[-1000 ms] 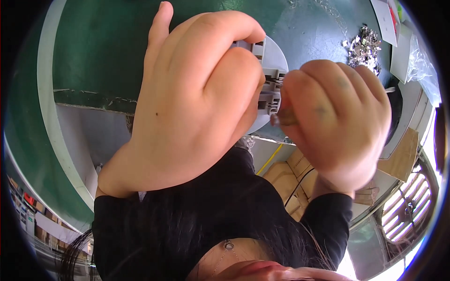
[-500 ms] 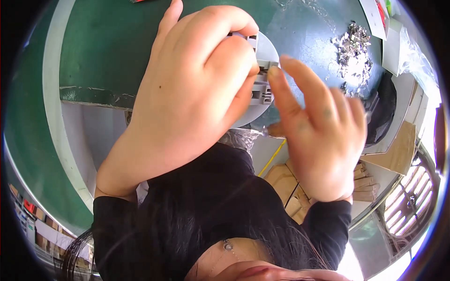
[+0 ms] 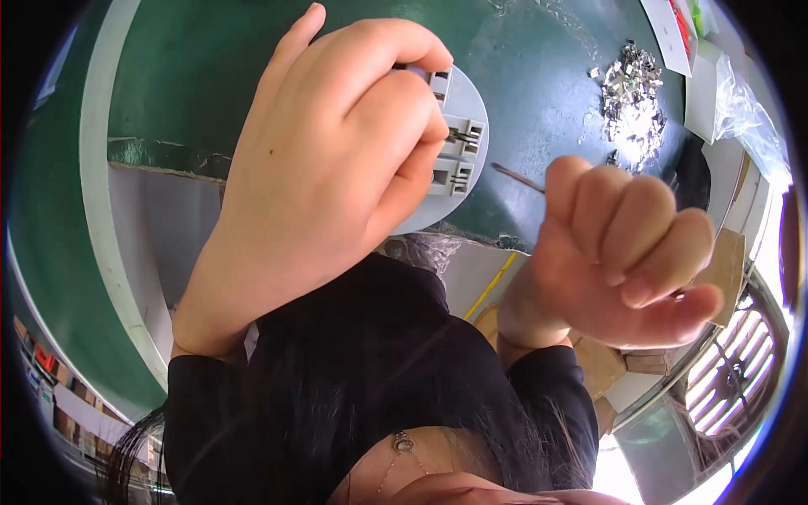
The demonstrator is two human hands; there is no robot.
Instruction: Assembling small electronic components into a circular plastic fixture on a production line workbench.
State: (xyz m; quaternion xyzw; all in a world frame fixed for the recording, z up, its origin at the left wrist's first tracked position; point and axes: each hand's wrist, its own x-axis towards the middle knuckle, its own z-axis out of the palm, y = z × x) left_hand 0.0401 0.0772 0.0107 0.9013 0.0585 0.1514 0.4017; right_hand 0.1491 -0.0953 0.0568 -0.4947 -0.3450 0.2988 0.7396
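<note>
My left hand (image 3: pixel 337 143) is closed over a pale grey round plate (image 3: pixel 473 93), its fingers curled onto the left part. Raised blocks with slots (image 3: pixel 463 136) stand on the plate. Thin dark metal pieces show in a slot by my fingertips; the part under the hand is hidden. My right hand (image 3: pixel 619 244) is to the right, apart from the plate, turned palm up with fingers curled in and thumb at the right. A slim pointed tool (image 3: pixel 519 177) juts out leftward from its little-finger side, tip toward the plate. The rest of this tool is hidden in the fist.
A heap of small shiny metal pieces (image 3: pixel 631 101) lies on the worn green tabletop (image 3: pixel 185 84) at the right. Beyond it are a white box (image 3: pixel 705 93) and clear plastic film (image 3: pixel 745 114). Cardboard (image 3: pixel 728 269) stands below the right edge. The table's front edge runs near my body.
My right hand has withdrawn from the plate to the right and towards me, rolled palm up and curled its fingers. My left hand and the plate have shifted slightly left.
</note>
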